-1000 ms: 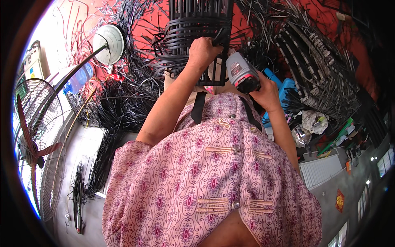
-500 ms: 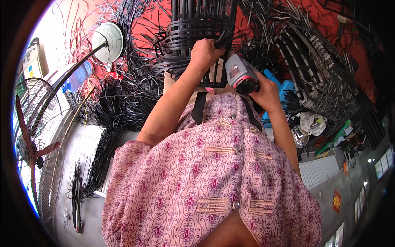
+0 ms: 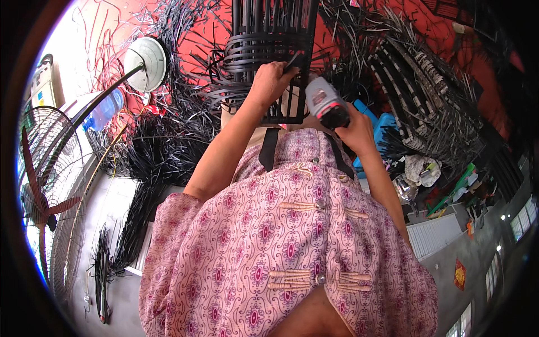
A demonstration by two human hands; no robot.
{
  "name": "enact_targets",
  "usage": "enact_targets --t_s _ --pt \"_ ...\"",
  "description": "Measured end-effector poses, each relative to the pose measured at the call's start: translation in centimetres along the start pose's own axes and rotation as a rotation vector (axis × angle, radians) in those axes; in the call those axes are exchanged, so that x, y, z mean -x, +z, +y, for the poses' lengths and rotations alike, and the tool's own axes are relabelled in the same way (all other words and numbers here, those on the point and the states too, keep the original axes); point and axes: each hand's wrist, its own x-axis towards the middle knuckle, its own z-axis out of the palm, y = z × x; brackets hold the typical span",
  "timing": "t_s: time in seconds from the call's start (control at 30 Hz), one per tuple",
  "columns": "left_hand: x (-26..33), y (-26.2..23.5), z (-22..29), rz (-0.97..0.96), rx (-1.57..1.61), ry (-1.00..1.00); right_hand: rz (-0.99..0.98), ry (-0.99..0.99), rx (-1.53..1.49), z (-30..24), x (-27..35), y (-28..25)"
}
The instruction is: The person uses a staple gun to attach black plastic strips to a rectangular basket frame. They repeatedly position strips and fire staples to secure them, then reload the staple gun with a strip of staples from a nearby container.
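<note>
Upright before me is a black frame [image 3: 310, 39] with long bars, partly woven across with flat black plastic strips [image 3: 258, 53]. My left hand [image 3: 270, 83] is closed on the end of a black strip at the frame's right bar, with the end standing up past the fingers. In my right hand [image 3: 357, 132] is a grey gun-shaped power tool [image 3: 321, 96] with red trim and a dark base. The tool's nose sits close to the right bar, just below my left fingers; whether it touches the bar I cannot tell.
Piles of loose black strips [image 3: 163, 135] lie at left over a red floor [image 3: 196, 31]. A standing fan [image 3: 48, 208] and a round pale disc [image 3: 145, 64] on a dark pole are further left. Bundled strips [image 3: 426, 84] and a blue plastic item [image 3: 387, 126] are at right.
My left hand has moved a little down the frame's right bar, toward me. The power tool has shifted slightly down and left with my right hand.
</note>
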Motion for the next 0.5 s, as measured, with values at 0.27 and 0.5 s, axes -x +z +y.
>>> enact_targets --t_s 0.27,0.5 --pt "4.6 -6.1 -3.7 0.484 0.788 -0.284 0.150 0.490 -0.312 5.7 4.6 -0.6" --pt "9.4 -24.1 -4.8 1.082 0.713 -0.266 0.156 0.524 -0.283 8.6 5.6 -2.4"
